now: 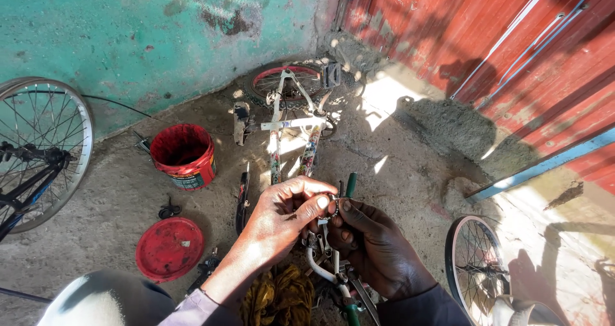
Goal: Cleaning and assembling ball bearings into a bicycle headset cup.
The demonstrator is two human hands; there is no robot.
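My left hand [282, 217] and my right hand [375, 246] meet at the centre and pinch a small metal bearing ring [330, 207] between their fingertips. Just behind the ring a green-handled tool [350, 185] sticks up; which hand holds it I cannot tell. Below the hands lie bicycle handlebar parts [327, 262] and a yellowish rag [278, 297]. Beyond the hands a small bicycle frame [291, 124] lies on the concrete floor, its red-rimmed wheel [285, 82] by the wall.
A red bucket [184, 154] stands at the left, its red lid [169, 248] flat on the floor nearer me. A large spoked wheel [38, 146] leans at the far left, a smaller wheel [474, 268] lies at lower right. Red metal doors [512, 44] close the right side.
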